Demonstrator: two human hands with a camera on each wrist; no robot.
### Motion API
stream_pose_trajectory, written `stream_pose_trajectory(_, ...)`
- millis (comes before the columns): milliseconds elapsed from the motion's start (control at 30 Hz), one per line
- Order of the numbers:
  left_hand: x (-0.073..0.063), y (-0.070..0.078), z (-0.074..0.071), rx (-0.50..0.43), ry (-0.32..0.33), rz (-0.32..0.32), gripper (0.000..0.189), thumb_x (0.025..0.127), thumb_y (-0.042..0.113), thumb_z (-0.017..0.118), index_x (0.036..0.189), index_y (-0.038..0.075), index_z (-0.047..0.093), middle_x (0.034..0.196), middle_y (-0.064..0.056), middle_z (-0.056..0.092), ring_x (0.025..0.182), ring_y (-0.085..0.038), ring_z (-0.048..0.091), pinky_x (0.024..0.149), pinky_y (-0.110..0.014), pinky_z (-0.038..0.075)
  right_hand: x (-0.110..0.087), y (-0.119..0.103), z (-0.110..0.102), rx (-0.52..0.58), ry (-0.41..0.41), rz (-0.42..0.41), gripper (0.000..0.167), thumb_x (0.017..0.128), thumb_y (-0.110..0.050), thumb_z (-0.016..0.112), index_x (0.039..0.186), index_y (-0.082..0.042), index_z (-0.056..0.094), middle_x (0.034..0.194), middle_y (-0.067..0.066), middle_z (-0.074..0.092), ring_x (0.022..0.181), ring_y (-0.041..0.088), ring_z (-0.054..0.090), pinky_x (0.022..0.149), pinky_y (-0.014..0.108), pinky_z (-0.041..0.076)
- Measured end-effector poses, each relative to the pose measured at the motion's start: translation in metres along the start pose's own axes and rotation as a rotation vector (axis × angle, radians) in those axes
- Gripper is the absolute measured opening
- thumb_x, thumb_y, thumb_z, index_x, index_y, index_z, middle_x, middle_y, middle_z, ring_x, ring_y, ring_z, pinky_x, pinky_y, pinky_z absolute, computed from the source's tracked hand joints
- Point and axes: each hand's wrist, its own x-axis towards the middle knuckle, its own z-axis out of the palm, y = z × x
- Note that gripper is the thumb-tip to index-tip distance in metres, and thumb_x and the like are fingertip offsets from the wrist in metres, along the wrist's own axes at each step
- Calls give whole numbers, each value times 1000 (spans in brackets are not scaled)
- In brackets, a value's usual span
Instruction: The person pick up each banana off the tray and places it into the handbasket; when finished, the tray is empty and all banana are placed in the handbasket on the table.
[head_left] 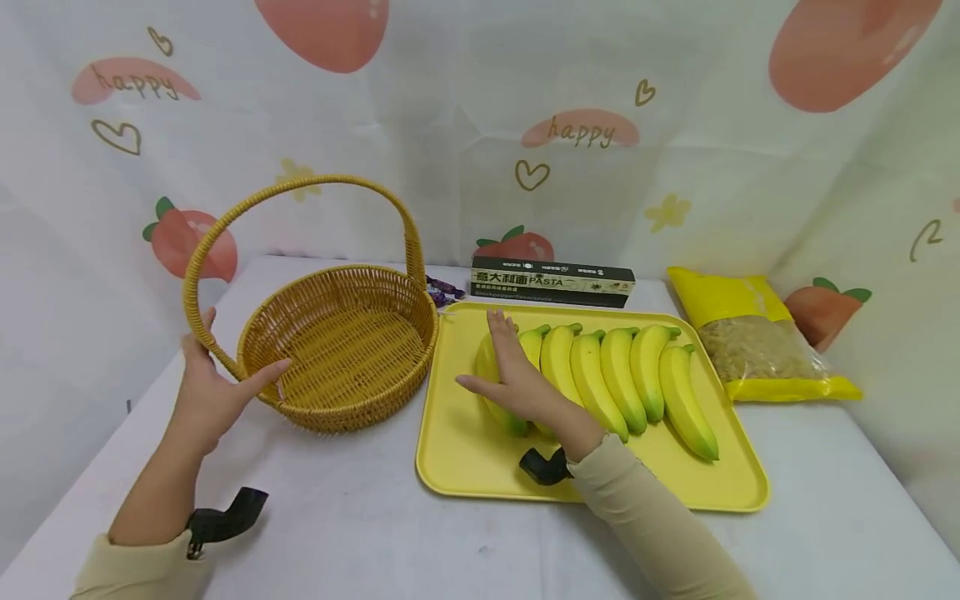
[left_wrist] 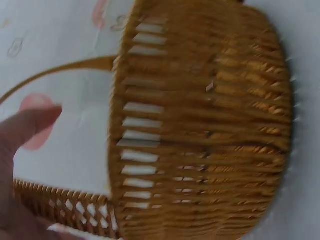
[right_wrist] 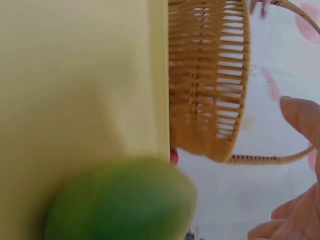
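Beige sleeves (head_left: 660,525) sit nearest us in the head view. Left hand (head_left: 206,400) spreads wide beside the basket (head_left: 375,410); right hand (head_left: 517,379) is wide over the bananas (head_left: 596,379). Every banana we see is on the tray (head_left: 465,471), none in the basket: we judge handling barely begun, full row left. Left wrist: thumb off the basket. Right wrist: fingers hold nothing.

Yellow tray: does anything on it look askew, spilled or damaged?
Slightly: on the tray, the rightmost banana sits lower in view than its neighbour, with a gap between their lower ends, breaking the row. Nothing visible looks spilled or damaged; the right hand partly hides the leftmost banana.
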Motion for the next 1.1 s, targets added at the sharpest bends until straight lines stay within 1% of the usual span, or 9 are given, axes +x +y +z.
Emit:
stream_pose_trajectory(100, 10, -7, -14, 22, -191, -25, 99, 85, 30, 67, 150, 21, -7, 155, -21, -8, 141, -46, -6, 100, -74, 13, 3, -1, 7, 53, -17, 3, 95, 89, -40, 59, 149, -15, -10, 158, 9, -11, 144, 27, -15, 117, 52, 2)
stream_pose_trajectory(200, 20, -12, -26, 76, -360, 23, 91, 87, 26, 66, 150, 13, 2, 154, -25, 2, 138, -51, 5, 95, -76, 19, 4, -1, 12, 84, -21, 30, 94, 89, -39, 60, 150, -15, -7, 158, 9, -10, 145, 27, -14, 117, 52, 3)
stream_pose_trajectory(333, 31, -15, -37, 170, -483, 85, 77, 86, 24, 66, 145, 2, 20, 147, -25, 26, 131, -47, 28, 96, -69, 28, 4, 1, 19, 99, -25, 29, 89, 89, -32, 61, 150, -10, 0, 157, 13, -8, 144, 30, -13, 116, 54, 3)
stream_pose_trajectory(467, 34, -20, -41, 298, -537, 75, 74, 86, 29, 66, 142, 0, 29, 138, -24, 42, 122, -26, 47, 93, -41, 47, 5, 5, 26, 91, -23, -19, 82, 91, -24, 60, 149, -4, 7, 156, 19, -5, 144, 34, -12, 115, 57, 5)
stream_pose_trajectory(533, 35, -22, -41, 330, -553, 73, 75, 86, 31, 66, 143, 0, 29, 135, -27, 46, 120, -26, 50, 89, -37, 50, 6, 6, 29, 84, -1, -35, 77, 91, -19, 59, 149, -3, 11, 156, 19, -3, 144, 33, -9, 115, 55, 6)
stream_pose_trajectory(700, 34, -24, -40, 339, -540, 80, 73, 87, 29, 65, 144, -1, 29, 132, -30, 47, 119, -39, 48, 89, -43, 50, 10, 12, 31, 107, 102, -69, 62, 89, -3, 57, 144, 2, 28, 156, 19, 10, 145, 34, 4, 114, 52, 17)
stream_pose_trajectory(800, 34, -23, -39, 343, -531, 80, 73, 87, 29, 65, 144, -1, 29, 132, -30, 48, 118, -37, 48, 89, -44, 50, 11, 17, 32, 132, 125, -67, 60, 88, 1, 57, 142, 4, 31, 155, 20, 13, 144, 34, 8, 114, 51, 20)
stream_pose_trajectory(967, 33, -23, -38, 331, -528, 84, 74, 88, 28, 64, 145, -2, 26, 132, -32, 47, 119, -42, 46, 92, -56, 44, 11, 23, 33, 155, 104, -6, 69, 89, -6, 59, 145, 5, 20, 156, 20, 3, 144, 33, 5, 115, 50, 17)
stream_pose_trajectory(1100, 33, -23, -37, 339, -523, 89, 74, 88, 28, 64, 144, -1, 27, 131, -31, 48, 118, -40, 48, 90, -47, 48, 12, 26, 36, 153, 68, 26, 77, 92, -13, 57, 146, 6, 6, 154, 22, -9, 144, 35, 1, 116, 49, 14)
